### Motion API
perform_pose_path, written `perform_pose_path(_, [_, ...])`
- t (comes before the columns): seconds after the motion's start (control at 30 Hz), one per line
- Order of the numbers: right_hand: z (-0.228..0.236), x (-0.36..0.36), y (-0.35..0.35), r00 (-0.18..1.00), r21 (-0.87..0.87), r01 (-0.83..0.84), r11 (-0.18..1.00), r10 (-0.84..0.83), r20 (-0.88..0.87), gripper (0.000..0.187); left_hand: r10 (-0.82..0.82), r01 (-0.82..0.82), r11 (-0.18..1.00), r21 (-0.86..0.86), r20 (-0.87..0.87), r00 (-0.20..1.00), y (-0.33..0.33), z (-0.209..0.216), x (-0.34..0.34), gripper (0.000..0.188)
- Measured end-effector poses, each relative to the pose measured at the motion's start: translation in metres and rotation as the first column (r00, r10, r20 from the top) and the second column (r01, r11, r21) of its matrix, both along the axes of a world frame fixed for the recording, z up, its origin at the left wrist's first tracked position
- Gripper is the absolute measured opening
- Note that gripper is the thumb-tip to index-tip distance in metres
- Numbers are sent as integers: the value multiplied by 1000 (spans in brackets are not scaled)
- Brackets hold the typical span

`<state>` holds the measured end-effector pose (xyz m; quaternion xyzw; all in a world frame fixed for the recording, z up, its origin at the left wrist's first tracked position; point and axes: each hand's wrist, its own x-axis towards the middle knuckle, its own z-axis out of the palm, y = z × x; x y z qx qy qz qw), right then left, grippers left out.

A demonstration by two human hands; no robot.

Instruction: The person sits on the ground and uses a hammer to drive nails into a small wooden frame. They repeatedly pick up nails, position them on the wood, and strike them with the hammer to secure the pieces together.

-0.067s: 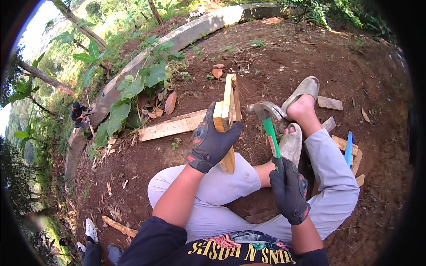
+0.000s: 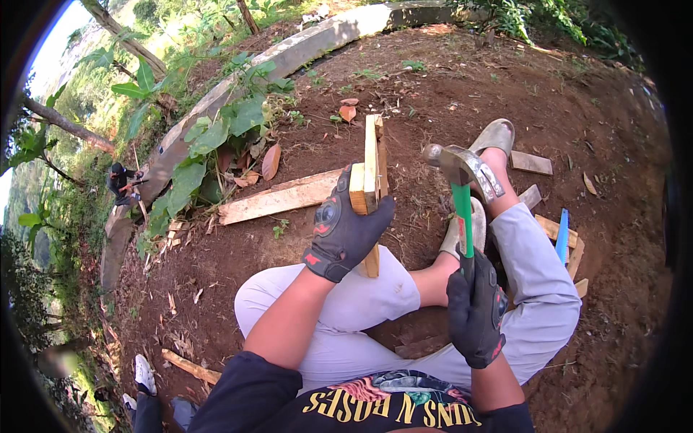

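My left hand [image 2: 346,227], in a black glove, is closed round a small assembly of wooden pieces [image 2: 371,159] that rests against my bent knee. The pieces stand up above the fingers, and one end shows below the hand. In my black-gloved right hand [image 2: 476,307] is a claw hammer [image 2: 462,206], gripped by its green and black handle. Its metal head is raised, pointing away from me, to the right of the wood and apart from it. Behind the wooden assembly a long plank [image 2: 281,198] lies on the soil.
By my right leg lie a blue-handled tool [image 2: 561,234], wooden offcuts [image 2: 576,256] and a short board [image 2: 531,162]. A curved concrete kerb [image 2: 317,50] runs behind leafy plants [image 2: 188,184]. Another person [image 2: 123,184] is far left; someone's shoe [image 2: 145,374] shows lower left.
The hammer has swung up and to the right, its head now farther from the wood. My left hand still holds the wooden assembly in nearly the same place.
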<state>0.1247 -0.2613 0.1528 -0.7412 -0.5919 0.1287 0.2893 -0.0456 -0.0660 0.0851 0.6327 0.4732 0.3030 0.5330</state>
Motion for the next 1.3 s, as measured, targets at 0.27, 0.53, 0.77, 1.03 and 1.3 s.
perform_pose_path(0.27, [11,-9,-9,992,-59,-45,997,51,113,47,95,-70,966,247,-91,991,-22,-6,18,65])
perform_pose_path(0.53, [13,-16,-4,965,-23,-41,999,46,259,48,75,-60,963,263,-47,996,-21,-21,36,67])
perform_pose_path(0.77, [13,-31,-7,993,-68,50,996,-42,109,46,78,-62,980,187,-82,994,-18,-14,21,61])
perform_pose_path(1.03, [27,-31,-1,990,71,117,991,-122,72,46,81,-71,983,168,-54,995,-18,-7,23,49])
perform_pose_path(1.3, [13,-39,4,994,12,102,995,-103,34,45,121,-90,975,204,-142,982,-14,-16,6,51])
